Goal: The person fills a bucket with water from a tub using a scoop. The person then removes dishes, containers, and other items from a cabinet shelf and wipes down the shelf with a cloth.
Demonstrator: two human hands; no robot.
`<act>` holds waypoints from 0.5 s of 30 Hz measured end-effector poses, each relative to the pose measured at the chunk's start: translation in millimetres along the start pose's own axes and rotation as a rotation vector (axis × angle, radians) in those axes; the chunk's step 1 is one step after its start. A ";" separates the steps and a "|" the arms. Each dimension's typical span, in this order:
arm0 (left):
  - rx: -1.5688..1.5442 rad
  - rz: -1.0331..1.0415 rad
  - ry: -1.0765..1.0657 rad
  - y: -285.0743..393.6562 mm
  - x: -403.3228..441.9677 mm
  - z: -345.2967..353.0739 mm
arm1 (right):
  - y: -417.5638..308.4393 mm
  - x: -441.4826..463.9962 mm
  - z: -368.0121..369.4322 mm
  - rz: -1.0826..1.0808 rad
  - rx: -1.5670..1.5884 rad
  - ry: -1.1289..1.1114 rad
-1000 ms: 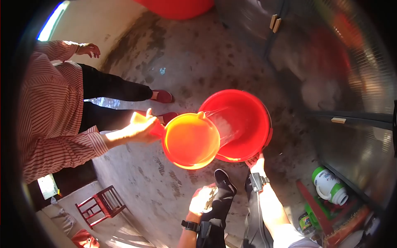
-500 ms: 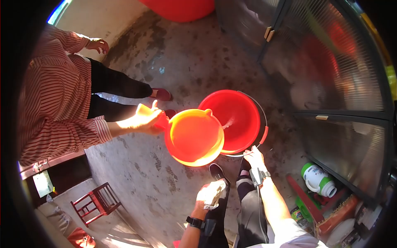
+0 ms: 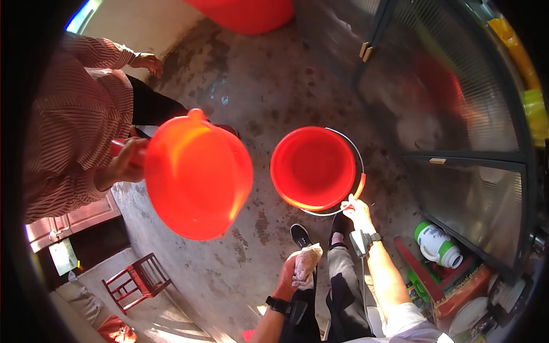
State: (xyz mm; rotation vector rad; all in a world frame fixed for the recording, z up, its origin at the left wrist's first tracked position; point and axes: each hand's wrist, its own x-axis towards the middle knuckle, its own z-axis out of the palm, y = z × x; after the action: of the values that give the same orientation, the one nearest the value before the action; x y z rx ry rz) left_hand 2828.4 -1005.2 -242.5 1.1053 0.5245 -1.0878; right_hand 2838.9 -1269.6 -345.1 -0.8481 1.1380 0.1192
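My right hand (image 3: 357,210) is closed on the thin wire handle (image 3: 323,214) of a red bucket (image 3: 286,188), just beside the handle's red grip (image 3: 361,185). The bucket's mouth faces up, and little can be made out inside it. Lower down, my left hand (image 3: 287,273) grips a crumpled whitish cloth (image 3: 307,264) in front of my leg. To the left of the bucket, another person's hand (image 3: 127,162) holds a large red dipper (image 3: 194,177) by its handle, apart from the bucket. I wear a band with a device on each wrist.
The other person, in a striped shirt (image 3: 80,114), stands at left. A dark-framed cabinet (image 3: 452,154) lines the right side, with a white-and-green thermos (image 3: 439,246) near its base. A small wooden chair (image 3: 137,282) stands lower left; a large red tub (image 3: 243,14) is at the top.
The other person's dipper has moved left, away from the bucket, and tipped. Water that splashed in the bucket no longer shows. The bucket has shifted slightly left; my hands keep their holds.
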 end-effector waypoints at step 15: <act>-0.441 -0.058 -0.101 63.5 -15.6 83.2 | -33.6 -49.8 -48.8 0.007 0.336 -0.432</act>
State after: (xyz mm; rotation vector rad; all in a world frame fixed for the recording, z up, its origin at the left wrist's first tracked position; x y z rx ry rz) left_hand 2865.4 -1070.7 -168.0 0.6502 0.6806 -1.0102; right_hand 2796.5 -1308.3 -293.2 -0.4871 0.7264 0.1065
